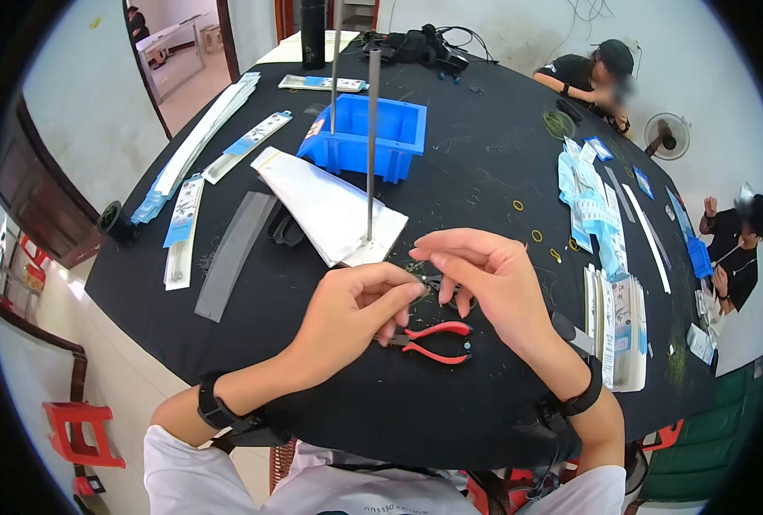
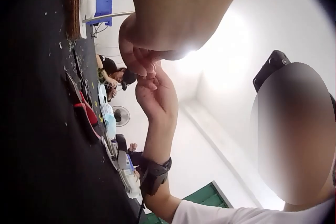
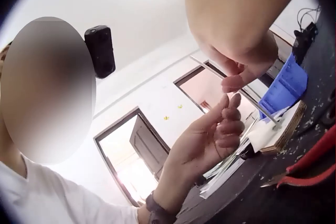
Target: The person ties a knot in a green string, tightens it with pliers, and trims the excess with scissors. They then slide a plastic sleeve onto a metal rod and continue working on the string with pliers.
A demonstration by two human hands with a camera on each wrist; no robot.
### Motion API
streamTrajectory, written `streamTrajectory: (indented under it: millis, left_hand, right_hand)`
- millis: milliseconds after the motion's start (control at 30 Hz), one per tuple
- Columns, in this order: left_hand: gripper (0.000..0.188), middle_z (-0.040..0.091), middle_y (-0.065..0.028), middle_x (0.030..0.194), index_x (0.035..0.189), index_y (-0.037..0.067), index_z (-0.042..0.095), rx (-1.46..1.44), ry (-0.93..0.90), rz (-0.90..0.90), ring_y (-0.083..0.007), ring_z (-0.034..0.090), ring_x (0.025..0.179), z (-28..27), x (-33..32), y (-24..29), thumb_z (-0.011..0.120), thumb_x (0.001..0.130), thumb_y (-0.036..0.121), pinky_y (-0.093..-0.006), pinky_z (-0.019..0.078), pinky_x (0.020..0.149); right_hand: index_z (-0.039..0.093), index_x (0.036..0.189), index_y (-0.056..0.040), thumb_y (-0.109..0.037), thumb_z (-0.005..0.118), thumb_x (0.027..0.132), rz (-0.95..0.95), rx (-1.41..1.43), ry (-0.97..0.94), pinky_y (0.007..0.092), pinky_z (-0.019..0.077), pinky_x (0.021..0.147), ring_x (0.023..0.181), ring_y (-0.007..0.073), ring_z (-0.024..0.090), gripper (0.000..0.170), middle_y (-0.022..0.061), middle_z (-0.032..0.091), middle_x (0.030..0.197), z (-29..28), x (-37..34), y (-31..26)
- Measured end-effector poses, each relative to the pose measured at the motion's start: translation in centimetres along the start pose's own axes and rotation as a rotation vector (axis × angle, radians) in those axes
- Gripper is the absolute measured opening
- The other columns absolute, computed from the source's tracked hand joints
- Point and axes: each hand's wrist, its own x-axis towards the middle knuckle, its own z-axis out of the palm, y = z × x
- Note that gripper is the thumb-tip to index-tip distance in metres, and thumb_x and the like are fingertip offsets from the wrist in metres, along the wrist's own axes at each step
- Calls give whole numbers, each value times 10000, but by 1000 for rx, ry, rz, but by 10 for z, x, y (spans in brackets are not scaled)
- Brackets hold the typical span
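My left hand (image 1: 356, 309) and right hand (image 1: 493, 283) meet over the black table, fingertips close together. Thumb and forefinger of each pinch what looks like a fine line, too thin to tell its kind. In the right wrist view the left hand (image 3: 207, 140) has its other fingers curled toward the palm. Below the hands lie red-handled pliers (image 1: 440, 329), their tips partly hidden by the left hand. A dark tool (image 1: 434, 281) shows between the hands. Just beyond stands a metal rod (image 1: 372, 146) on a white-covered board (image 1: 334, 210).
A blue bin (image 1: 381, 154) stands behind the board. Long printed packets (image 1: 184, 223) and a grey strip (image 1: 236, 257) lie left. More packets (image 1: 626, 326) stand right, near yellow rubber bands (image 1: 537, 235) and line scraps. Two people sit across and to the right.
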Motion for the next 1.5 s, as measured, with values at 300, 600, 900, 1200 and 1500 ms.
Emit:
streamTrajectory:
  millis: [300, 600, 900, 1200, 1500]
  left_hand:
    - [178, 537, -31, 564, 971, 13, 666, 363, 10, 131, -56, 425, 468, -10, -9, 19, 531, 906, 110, -220, 337, 452]
    - [85, 588, -87, 797, 855, 26, 683, 827, 195, 638, -194, 568, 737, -29, -3, 18, 622, 811, 65, -304, 438, 654]
    - [273, 636, -115, 897, 830, -38, 649, 275, 8, 192, -185, 596, 851, -40, -5, 16, 499, 919, 172, -294, 452, 776]
    - [278, 640, -135, 893, 899, -24, 611, -381, -136, 115, -206, 631, 833, -51, -6, 10, 462, 951, 205, -322, 495, 789]
    - [227, 595, -86, 723, 824, -3, 605, -141, -12, 279, -133, 564, 641, -60, -11, 10, 498, 928, 168, -250, 454, 633]
  right_hand:
    - [620, 849, -43, -32, 639, 773, -394, -691, 169, 286, 453, 526, 566, 172, 581, 79, 76, 615, 768, -9, -8, 20]
    - [620, 828, -49, -70, 648, 779, -370, -674, 70, 271, 454, 545, 618, 154, 595, 61, 47, 607, 752, -22, 1, 23]
    - [602, 873, -33, -100, 594, 857, -13, -282, -194, 189, 444, 546, 709, 59, 583, 70, 14, 628, 794, -31, -1, 12]
    - [600, 867, -2, -71, 574, 868, 34, -99, -265, 200, 464, 552, 677, 80, 589, 73, 41, 641, 779, -29, -9, 9]
    - [600, 883, -2, -40, 578, 860, 19, -265, -220, 224, 501, 610, 741, 100, 611, 49, 46, 625, 799, -30, -17, 6]
